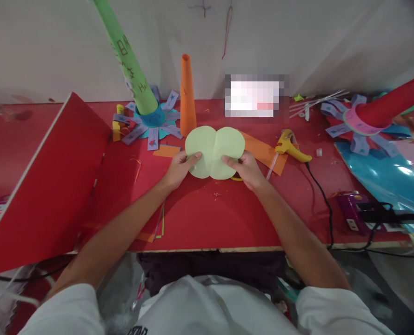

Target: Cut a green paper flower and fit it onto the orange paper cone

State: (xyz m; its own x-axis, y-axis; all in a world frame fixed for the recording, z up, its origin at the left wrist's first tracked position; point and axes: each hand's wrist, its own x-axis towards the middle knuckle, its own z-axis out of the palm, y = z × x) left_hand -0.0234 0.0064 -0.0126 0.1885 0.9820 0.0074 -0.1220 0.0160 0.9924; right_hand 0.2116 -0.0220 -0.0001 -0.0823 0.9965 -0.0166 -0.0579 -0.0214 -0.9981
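Observation:
A pale green paper cutout with rounded lobes and a crease down its middle is spread between my hands, above the red table. My left hand pinches its left side, thumb on top. On the right edge my right hand grips it the same way, fingers behind the paper. Part of a yellow object shows under the cutout by my right hand; its kind is hidden. Just behind stands an orange paper cone. An orange paper strip lies to the right, with a yellow glue gun on its far end.
A green paper tube rises from a blue petal base at the back left. A red tube leans at the right. A red divider board stands on the left. A purple power box with black cables sits near the right front edge.

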